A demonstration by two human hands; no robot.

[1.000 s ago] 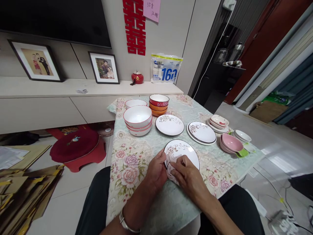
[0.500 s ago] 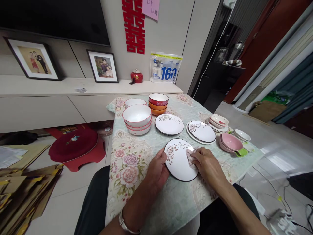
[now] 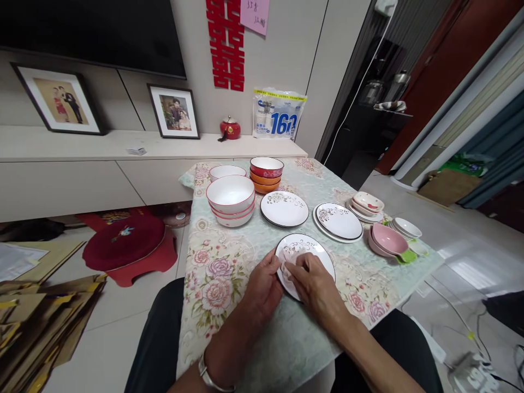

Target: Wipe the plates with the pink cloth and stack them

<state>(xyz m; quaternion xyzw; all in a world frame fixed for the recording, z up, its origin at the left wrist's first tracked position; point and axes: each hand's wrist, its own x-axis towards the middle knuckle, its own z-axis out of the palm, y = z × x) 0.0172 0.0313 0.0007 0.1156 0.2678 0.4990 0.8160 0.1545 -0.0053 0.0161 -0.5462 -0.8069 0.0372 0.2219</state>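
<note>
A white plate (image 3: 317,252) with a flower pattern and a dark rim lies near the front of the table. My left hand (image 3: 264,284) grips its left edge, fingers closed on the rim. My right hand (image 3: 313,284) presses a small pale cloth (image 3: 289,262) against the left part of the plate's face, fingers closed on the cloth.
On the floral tablecloth (image 3: 216,273) stand stacked white bowls (image 3: 230,199), red and orange bowls (image 3: 266,173), two more patterned plates (image 3: 284,208) (image 3: 338,221), small dishes (image 3: 367,204) and pink bowls (image 3: 388,240). A red stool (image 3: 125,245) and cardboard (image 3: 36,322) sit on the floor at left.
My right hand slid the cloth from the plate's right side back over to its left side. My left hand kept its hold on the rim.
</note>
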